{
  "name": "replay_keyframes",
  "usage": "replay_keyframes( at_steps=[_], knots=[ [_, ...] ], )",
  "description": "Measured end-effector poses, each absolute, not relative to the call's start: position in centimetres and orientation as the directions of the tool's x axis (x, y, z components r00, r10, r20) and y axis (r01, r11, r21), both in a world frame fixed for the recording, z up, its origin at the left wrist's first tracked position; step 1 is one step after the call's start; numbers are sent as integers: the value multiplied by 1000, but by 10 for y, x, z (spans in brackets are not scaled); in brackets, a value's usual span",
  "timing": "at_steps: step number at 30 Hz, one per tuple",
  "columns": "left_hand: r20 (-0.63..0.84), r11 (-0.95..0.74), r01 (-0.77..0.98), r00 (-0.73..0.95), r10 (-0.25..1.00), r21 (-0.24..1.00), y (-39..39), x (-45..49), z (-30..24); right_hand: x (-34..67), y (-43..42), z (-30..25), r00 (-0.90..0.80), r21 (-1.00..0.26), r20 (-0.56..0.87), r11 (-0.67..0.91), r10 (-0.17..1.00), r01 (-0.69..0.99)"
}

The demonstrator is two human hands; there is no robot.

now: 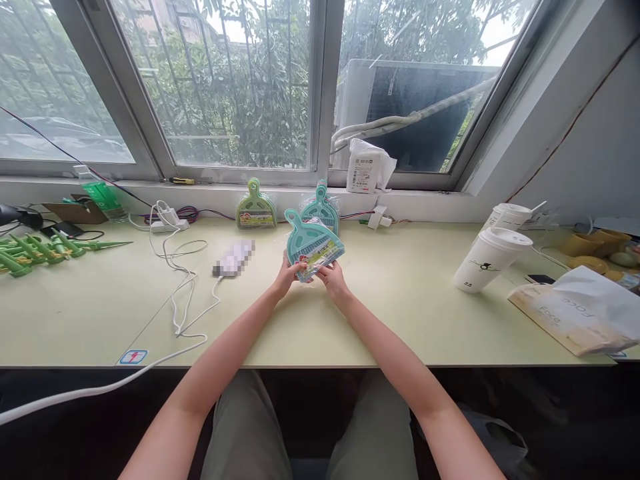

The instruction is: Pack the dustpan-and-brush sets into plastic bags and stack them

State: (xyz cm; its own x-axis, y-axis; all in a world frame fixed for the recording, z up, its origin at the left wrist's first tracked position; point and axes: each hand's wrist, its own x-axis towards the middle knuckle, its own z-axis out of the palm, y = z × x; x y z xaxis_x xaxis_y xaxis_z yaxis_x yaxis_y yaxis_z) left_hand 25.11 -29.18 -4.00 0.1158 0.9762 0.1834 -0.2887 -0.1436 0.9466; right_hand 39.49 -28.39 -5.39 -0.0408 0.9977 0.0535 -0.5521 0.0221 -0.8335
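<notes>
Both my hands grip a small teal dustpan set in clear wrap with a printed label, held tilted above the table. My left hand closes on its lower left edge, the thumb on the front. At the lower right edge, my right hand has its fingers wrapped under the pack; some fingertips are hidden. Right behind it, more teal dustpan sets in wrap lean against the wall under the window, partly covered by the held one. To their left stands a green-yellow wrapped dustpan set.
A white cable winds across the left of the table to a blurred-out device. Green spiked parts lie far left. On the right are white lidded cups and a tissue pack.
</notes>
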Motion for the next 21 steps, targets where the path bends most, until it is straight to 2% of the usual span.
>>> replay_keyframes(
  at_steps=[6, 8, 10, 11, 13, 15, 16, 18, 21],
  knots=[
    [147, -104, -283, 135, 980, 954, -291, 249, -38, 404, -275, -54, -73, -850, 2, -37, 997, -525],
    [98, -52, -308, 137, 986, 950, -287, 243, -39, 419, -270, -50, -134, -904, -53, -105, 990, -415],
    [41, 7, -345, 130, 991, 939, -280, 235, -41, 437, -265, -44, -109, -968, -59, -84, 992, -237],
    [11, 34, -363, 121, 993, 931, -276, 230, -42, 445, -264, -42, -28, -991, 9, 5, 1000, -136],
    [-47, 85, -393, 105, 993, 916, -270, 221, -44, 460, -263, -37, 119, -956, 284, 273, 951, 105],
    [-90, 127, -399, 108, 990, 908, -266, 214, -45, 469, -262, -35, 106, -796, 566, 508, 818, 331],
    [-107, 145, -395, 118, 987, 907, -266, 212, -45, 472, -262, -36, 37, -709, 642, 575, 766, 408],
    [-136, 184, -376, 152, 979, 908, -267, 209, -43, 473, -259, -37, -82, -594, 695, 634, 715, 496],
    [-167, 225, -343, 191, 967, 912, -270, 209, -40, 472, -254, -41, -141, -543, 713, 668, 687, 508]
  ],
)
